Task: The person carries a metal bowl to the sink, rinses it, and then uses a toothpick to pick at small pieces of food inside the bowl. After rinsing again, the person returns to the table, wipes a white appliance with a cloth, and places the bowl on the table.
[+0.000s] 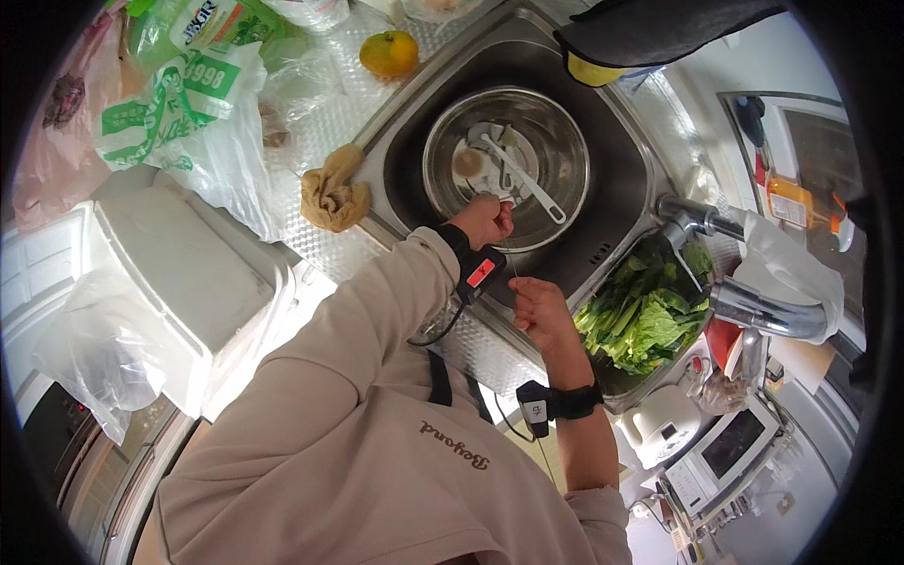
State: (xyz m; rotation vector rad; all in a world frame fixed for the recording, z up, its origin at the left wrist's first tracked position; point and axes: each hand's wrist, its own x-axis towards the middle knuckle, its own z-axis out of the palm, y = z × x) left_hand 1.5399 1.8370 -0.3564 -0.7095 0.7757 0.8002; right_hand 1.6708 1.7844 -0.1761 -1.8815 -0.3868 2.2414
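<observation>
My left hand point(487, 219) is closed over the near rim of a stainless steel basin point(580, 201), its fingers pinching a thin strand point(513, 265). Lower and to the right, my right hand point(538, 309) pinches the strand's other end between thumb and finger, near the sink's front edge. The strand's material cannot be told. The basin stands in the dark sink bowl point(621, 155). In it lie a long-handled white utensil point(526, 180) and several other pieces, some partly hidden. Both wrists wear black straps with small devices.
Leafy green vegetables point(646, 318) fill the smaller basin at right, beneath a chrome faucet point(766, 311). A crumpled tan cloth point(335, 189) lies by the sink's left rim. An orange citrus fruit point(389, 54), plastic bags point(205, 134) and a green bottle point(212, 25) occupy the counter beyond.
</observation>
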